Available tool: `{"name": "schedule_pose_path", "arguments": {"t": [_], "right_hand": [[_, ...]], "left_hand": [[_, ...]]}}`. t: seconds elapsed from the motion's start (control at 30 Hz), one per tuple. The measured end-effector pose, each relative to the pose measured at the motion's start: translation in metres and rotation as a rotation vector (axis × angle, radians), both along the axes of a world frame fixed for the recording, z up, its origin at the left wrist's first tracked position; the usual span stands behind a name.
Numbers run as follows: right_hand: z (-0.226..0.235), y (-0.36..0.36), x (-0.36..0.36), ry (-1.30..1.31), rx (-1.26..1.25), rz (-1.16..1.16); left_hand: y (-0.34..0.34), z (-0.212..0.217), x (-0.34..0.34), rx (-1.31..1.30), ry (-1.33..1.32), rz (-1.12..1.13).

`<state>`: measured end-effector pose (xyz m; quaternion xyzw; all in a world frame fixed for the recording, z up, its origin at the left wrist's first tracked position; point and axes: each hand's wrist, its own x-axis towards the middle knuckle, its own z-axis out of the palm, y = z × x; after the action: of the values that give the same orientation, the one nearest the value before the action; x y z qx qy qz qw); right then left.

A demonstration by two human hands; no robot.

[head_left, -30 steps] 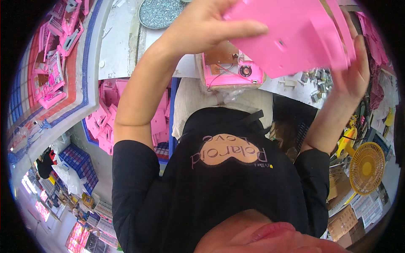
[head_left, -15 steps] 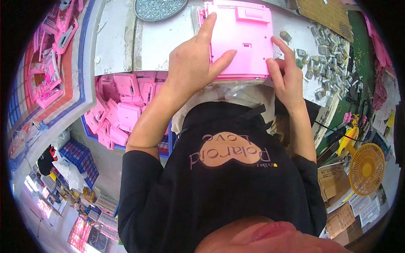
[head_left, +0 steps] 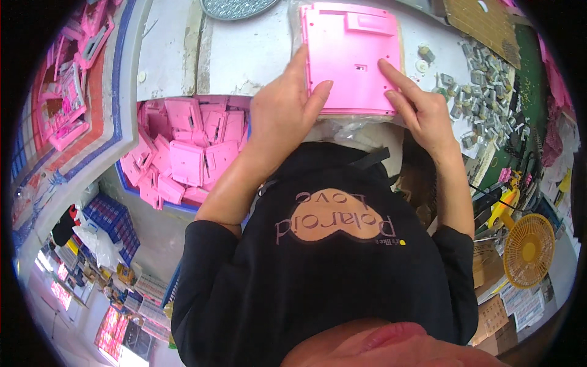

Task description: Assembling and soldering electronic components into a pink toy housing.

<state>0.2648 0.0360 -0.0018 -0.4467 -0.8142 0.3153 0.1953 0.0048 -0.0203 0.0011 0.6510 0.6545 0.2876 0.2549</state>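
Pink casing point(head_left: 345, 58) lies flat, touched by left hand point(head_left: 280, 103) and right hand point(head_left: 428, 116), both half-open.

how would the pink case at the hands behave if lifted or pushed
The pink case is probably stiff, given its flat, straight-edged face. It seems unlikely to roll or tip, since it lies broad and flat. Its smooth-looking top might be a bit slippery.
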Motion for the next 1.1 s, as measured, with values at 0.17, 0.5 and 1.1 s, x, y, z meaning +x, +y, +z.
{"name": "schedule_pose_path", "arguments": {"t": [0.17, 0.5, 1.1], "right_hand": [[0.016, 0.005, 0.000, -0.281, -0.011, 0.040], [0.024, 0.016, 0.006, -0.248, -0.125, 0.120], [0.031, 0.036, 0.012, -0.346, -0.045, 0.261]], "left_hand": [[-0.004, -0.008, -0.001, -0.033, -0.055, 0.018], [-0.005, -0.010, -0.028, 0.014, -0.083, -0.251], [0.023, -0.012, -0.086, -0.049, -0.184, -0.302]]}}
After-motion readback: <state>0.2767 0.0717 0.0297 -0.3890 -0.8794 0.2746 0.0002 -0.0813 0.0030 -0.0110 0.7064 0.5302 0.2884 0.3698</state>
